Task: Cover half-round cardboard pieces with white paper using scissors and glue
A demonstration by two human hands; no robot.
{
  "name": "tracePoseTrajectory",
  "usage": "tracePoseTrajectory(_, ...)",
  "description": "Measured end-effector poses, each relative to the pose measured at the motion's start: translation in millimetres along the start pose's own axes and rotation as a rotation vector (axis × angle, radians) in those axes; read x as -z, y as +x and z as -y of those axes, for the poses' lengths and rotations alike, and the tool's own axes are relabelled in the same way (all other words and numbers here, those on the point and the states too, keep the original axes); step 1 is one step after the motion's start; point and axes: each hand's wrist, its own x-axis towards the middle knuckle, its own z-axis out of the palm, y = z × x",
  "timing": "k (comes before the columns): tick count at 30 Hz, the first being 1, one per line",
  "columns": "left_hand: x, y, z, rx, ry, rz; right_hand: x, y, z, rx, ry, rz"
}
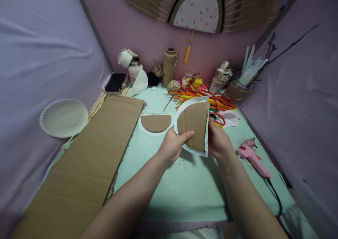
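Raised over the table is a half-circle of cardboard [194, 124] with a white paper border, its straight edge turned to the right. My left hand [175, 143] grips its curved side, thumb lying across the brown face. At the straight edge, my right hand [219, 138] is closed on the piece, some of its fingers hidden behind it. A smaller cardboard half-circle [155, 123] on a white paper rim lies flat on the table, just beyond my left hand.
To the left lies a long cardboard sheet [87, 158], with a paper plate [64, 117] beyond it. A pink glue gun [254, 158] with a black cord rests at right. Colourful pipe cleaners [190, 97], a twine spool [170, 67] and a bottle [135, 69] line the back.
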Motion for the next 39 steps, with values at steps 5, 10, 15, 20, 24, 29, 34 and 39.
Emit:
tracePoseTrajectory(5,1.6,2,3,0.016,0.027,0.012,-13,-10,2,-0.078,0.119,0.002)
tracePoseTrajectory(10,2.6,3,7,-0.029,0.075,-0.026,-8,-12,-7,0.127,-0.135,-0.137)
tracePoseTrajectory(15,4.7,4,16,-0.120,0.197,-0.058,-4,-15,-7,0.543,-0.675,-0.294)
tracePoseTrajectory(20,3.7,3,15,-0.119,0.206,-0.056,1,-8,-1,0.438,-0.584,-0.217)
tracePoseTrajectory(24,-0.2,-1,10,0.057,0.108,0.029,10,4,6,0.120,-0.206,-0.054)
tracePoseTrajectory(29,-1.4,-3,12,0.146,0.115,0.064,6,5,9,0.072,-0.094,-0.017)
tracePoseTrajectory(34,-0.5,-1,20,0.121,0.178,0.023,4,-2,4,0.217,-0.236,-0.275)
tracePoseTrajectory(39,2.2,-1,27,0.003,0.401,-0.002,7,-9,6,0.506,-0.654,-0.444)
